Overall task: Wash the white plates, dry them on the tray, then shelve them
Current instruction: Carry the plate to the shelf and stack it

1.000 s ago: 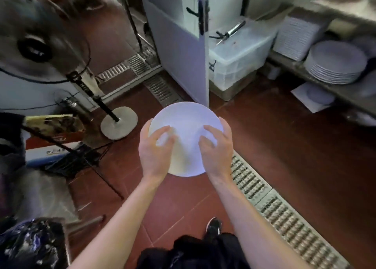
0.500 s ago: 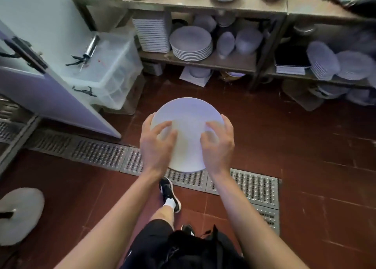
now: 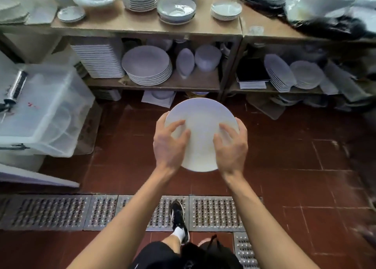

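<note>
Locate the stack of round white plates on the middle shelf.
In the head view, the stack of round white plates sits upper centre-left on the middle shelf, between the square plate stack on its left and an upright oval dish on its right.

A plain white plate [image 3: 201, 130] lies under the fingers [image 3: 179, 126] of both hands; beyond the fingertips, a white plate stack [image 3: 149, 67] sits on a tan shelf [image 3: 154, 84]; below the wrists, red-brown floor tiles [image 3: 284, 167], a studded grey drain grate [image 3: 215, 213] and a black-and-white shoe [image 3: 179, 217]
</note>
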Tool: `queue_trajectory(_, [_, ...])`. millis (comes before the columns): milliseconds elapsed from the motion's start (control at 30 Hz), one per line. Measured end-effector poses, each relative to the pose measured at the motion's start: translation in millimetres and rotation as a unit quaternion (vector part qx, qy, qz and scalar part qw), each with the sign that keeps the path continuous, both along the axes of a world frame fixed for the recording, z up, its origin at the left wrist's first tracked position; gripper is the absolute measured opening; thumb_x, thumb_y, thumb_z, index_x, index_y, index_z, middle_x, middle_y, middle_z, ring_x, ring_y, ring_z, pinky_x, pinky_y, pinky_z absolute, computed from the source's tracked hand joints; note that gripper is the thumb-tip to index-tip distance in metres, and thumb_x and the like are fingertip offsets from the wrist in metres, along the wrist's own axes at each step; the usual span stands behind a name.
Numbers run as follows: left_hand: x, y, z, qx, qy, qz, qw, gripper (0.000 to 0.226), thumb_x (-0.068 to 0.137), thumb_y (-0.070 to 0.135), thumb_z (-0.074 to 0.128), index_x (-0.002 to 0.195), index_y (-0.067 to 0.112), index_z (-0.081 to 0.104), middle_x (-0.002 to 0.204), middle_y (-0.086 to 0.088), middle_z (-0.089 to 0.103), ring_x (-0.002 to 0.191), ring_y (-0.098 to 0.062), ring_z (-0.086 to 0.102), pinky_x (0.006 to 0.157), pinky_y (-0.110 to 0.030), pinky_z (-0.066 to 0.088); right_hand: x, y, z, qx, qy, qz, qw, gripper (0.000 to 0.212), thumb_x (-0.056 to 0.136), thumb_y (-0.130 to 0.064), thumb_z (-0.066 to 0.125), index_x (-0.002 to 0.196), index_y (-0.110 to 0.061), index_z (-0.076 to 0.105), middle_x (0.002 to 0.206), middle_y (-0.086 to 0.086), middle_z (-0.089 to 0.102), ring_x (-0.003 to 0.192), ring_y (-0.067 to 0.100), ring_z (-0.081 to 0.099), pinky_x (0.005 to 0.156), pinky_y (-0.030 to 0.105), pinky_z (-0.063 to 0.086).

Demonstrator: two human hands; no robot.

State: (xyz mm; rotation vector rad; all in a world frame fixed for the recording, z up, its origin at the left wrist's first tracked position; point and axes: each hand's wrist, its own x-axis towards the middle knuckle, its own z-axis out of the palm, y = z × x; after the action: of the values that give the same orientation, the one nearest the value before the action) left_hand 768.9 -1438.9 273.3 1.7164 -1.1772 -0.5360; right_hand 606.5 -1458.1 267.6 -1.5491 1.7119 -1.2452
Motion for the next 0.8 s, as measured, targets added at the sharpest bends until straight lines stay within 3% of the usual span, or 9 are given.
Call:
queue_trajectory(300, [-39, -156, 11, -0.006, -0.017, -0.046, 0.999, 0.027, 0.080, 0.020, 0.080, 0.106, 0.026, 0.077, 0.141, 0.004, 0.054, 0.131, -0.010, 0.050, 0.103, -0.005, 0.031, -40, -138, 10, -0.004, -0.014, -0.050, 0.999, 0.030, 0.084, -0.006, 0.073, 0.114, -0.009, 0.074, 0.147, 0.010, 0.048, 0.134, 0.019, 0.048, 0.108, 0.007, 0.029])
queue_trajectory(467, [-81, -245, 14, -0.006, -0.022, -0.042, 0.999, 0.027, 0.081, 0.021, 0.080, 0.108, 0.025, 0.077, 0.141, 0.005, 0.054, 0.132, -0.009, 0.049, 0.106, -0.007, 0.030, -80, -225, 11, 0.010, -0.030, -0.053, 0.998, 0.035, 0.085, -0.008, 0.071, 0.120, -0.008, 0.072, 0.150, 0.008, 0.046, 0.137, 0.018, 0.045, 0.108, 0.003, 0.024])
queue_trajectory(567, [-105, -299, 22, -0.014, -0.020, -0.039, 0.999, 0.027, 0.081, 0.021, 0.080, 0.108, 0.026, 0.077, 0.142, 0.006, 0.053, 0.132, -0.008, 0.049, 0.109, -0.019, 0.036, -102, -284, 17, 0.006, -0.032, -0.054, 0.998, 0.037, 0.086, -0.010, 0.070, 0.123, -0.008, 0.071, 0.151, 0.008, 0.046, 0.139, 0.020, 0.045, 0.114, 0.018, 0.032])
queue_trajectory(633, [-113, -328, 27, -0.012, -0.023, -0.031, 0.999, 0.027, 0.082, 0.023, 0.080, 0.108, 0.026, 0.077, 0.142, 0.007, 0.052, 0.132, -0.007, 0.048, 0.108, -0.018, 0.035, -111, -316, 22, 0.006, -0.031, -0.043, 0.999, 0.038, 0.087, -0.011, 0.070, 0.124, -0.008, 0.070, 0.151, 0.009, 0.046, 0.141, 0.020, 0.043, 0.117, 0.030, 0.035])
queue_trajectory(700, [-117, -352, 30, -0.012, -0.020, -0.016, 1.000, 0.027, 0.082, 0.023, 0.080, 0.108, 0.026, 0.077, 0.142, 0.007, 0.052, 0.131, -0.005, 0.048, 0.105, -0.010, 0.033, -115, -343, 28, 0.008, -0.029, -0.028, 0.999, 0.037, 0.088, -0.011, 0.069, 0.125, -0.010, 0.070, 0.152, 0.009, 0.045, 0.142, 0.019, 0.041, 0.117, 0.026, 0.032])
queue_trajectory(800, [-117, -387, 31, -0.011, -0.010, 0.001, 1.000, 0.027, 0.082, 0.023, 0.080, 0.108, 0.027, 0.077, 0.141, 0.009, 0.052, 0.129, -0.002, 0.048, 0.098, -0.002, 0.030, -116, -382, 32, 0.009, -0.028, -0.004, 1.000, 0.036, 0.090, -0.012, 0.069, 0.126, -0.011, 0.070, 0.153, 0.008, 0.043, 0.142, 0.016, 0.038, 0.110, 0.004, 0.022])
